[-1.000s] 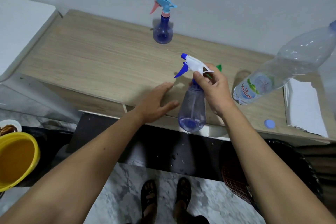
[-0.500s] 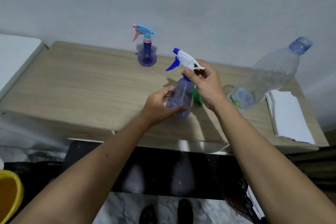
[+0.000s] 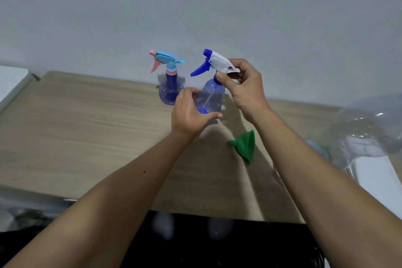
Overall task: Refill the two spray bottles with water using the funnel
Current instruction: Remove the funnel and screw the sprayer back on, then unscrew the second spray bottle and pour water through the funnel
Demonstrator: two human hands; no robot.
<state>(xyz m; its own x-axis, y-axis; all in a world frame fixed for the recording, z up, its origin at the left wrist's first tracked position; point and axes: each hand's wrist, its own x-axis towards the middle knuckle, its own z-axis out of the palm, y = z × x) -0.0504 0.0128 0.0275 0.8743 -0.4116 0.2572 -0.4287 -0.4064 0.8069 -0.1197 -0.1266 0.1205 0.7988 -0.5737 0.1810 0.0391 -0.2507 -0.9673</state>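
Green funnel (image 3: 243, 144) on table (image 3: 87, 137), below right fingers, within reach. Left hand (image 3: 188, 113) grips bottle (image 3: 210, 98) steady; right hand (image 3: 243, 85) pinches sprayer (image 3: 217, 62), likely unscrewing. Beyond left fingers, second bottle (image 3: 168, 85) waits.

The large plastic bottle (image 3: 367, 130) at the right is blurred and cut off by the picture's edge; its cap and label cannot be read. The left hand (image 3: 187, 113) covers the near side of the held spray bottle (image 3: 210, 99). The right arm hides part of the green funnel (image 3: 244, 144).
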